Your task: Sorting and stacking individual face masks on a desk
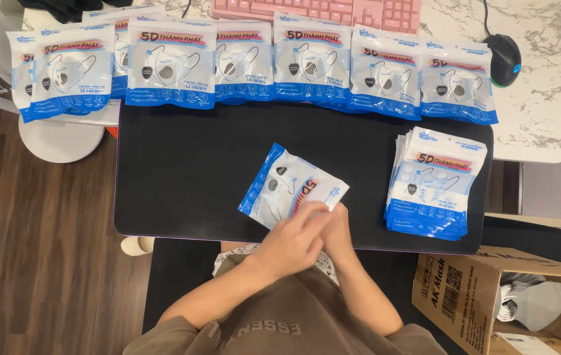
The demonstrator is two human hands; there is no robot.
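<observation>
Closest to the person, the left hand and the right hand come together at the near edge of a black mat. The left hand lies partly over the right one. Both hands pinch the near corner of a flat mask packet, which is white and blue with a picture of a mask on it. The fingers are curled in tight on that corner. The rest of the packet lies tilted on the mat, just past the hands.

To the right of the hands and down low stands an open cardboard box. Inside it are white and grey masks, loose and piled up.

Also to the right of the hands, but on the mat, sits a neat stack of flat packets of the same kind. It is a little way from the packet in the hands and does not touch it.

Far past the hands, along the back edge of the mat, is a long row of filled packets, laid side by side and overlapping.

Farther still, a pink keyboard and a black mouse rest on a white marble table.

To the far left of the hands is a white round stool on the wooden floor.
</observation>
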